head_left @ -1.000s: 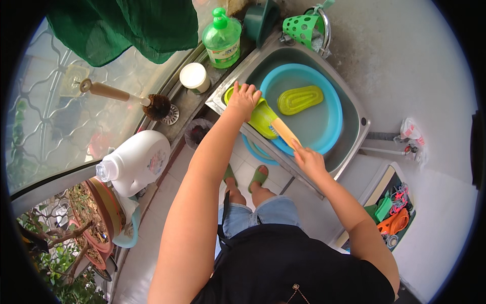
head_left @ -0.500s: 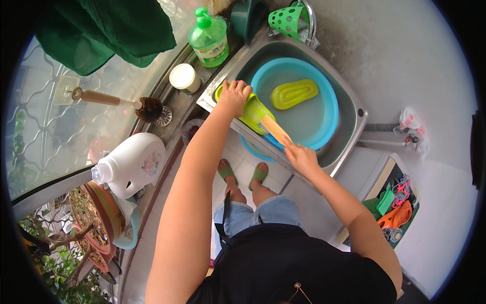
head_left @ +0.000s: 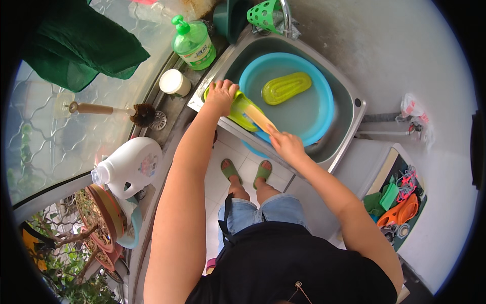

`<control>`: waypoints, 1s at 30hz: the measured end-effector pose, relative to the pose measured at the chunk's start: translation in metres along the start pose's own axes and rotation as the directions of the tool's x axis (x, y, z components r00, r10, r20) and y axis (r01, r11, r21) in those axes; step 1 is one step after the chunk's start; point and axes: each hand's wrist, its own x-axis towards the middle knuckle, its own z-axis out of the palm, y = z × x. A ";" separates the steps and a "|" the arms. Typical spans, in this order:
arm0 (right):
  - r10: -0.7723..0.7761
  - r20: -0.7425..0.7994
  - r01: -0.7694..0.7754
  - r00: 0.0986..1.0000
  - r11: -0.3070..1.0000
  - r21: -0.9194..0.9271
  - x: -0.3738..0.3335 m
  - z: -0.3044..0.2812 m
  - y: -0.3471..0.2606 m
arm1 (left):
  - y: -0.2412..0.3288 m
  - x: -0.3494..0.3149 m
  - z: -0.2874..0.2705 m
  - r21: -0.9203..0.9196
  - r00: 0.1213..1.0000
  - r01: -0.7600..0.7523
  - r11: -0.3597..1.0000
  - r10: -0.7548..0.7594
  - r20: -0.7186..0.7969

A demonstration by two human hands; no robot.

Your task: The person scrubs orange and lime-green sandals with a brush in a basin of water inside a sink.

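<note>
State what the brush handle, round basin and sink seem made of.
Brush handle: perhaps wood, smooth and pale tan, though plastic is possible. Basin: likely plastic, evenly blue with soft sheen. Sink: metal, probably stainless steel, grey with bright edges.

1. In the sink [head_left: 344, 110]: basin [head_left: 329, 111], with a sole [head_left: 287, 88] inside.
2. Over the sink's near left edge: slipper [head_left: 238, 110], between left hand [head_left: 221, 96] and right hand [head_left: 287, 144], scrub brush [head_left: 262, 120] over its right part.
3. At the sink's far end: basket [head_left: 263, 15], just left of the tap [head_left: 287, 19].
4. Left of the sink, near to far: jug [head_left: 130, 164], long-handled brush [head_left: 143, 115], tub [head_left: 174, 82], soap bottle [head_left: 195, 48].
5. Near left, beyond the jug: flowerpot [head_left: 115, 213].
6. Near right: box [head_left: 379, 177], scissors [head_left: 400, 212] inside.
</note>
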 end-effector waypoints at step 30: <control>0.576 0.249 -0.410 0.778 0.167 0.897 0.142 0.035 -0.112 | -0.029 -0.058 0.053 -0.979 0.761 -0.077 0.187 -0.623 -0.179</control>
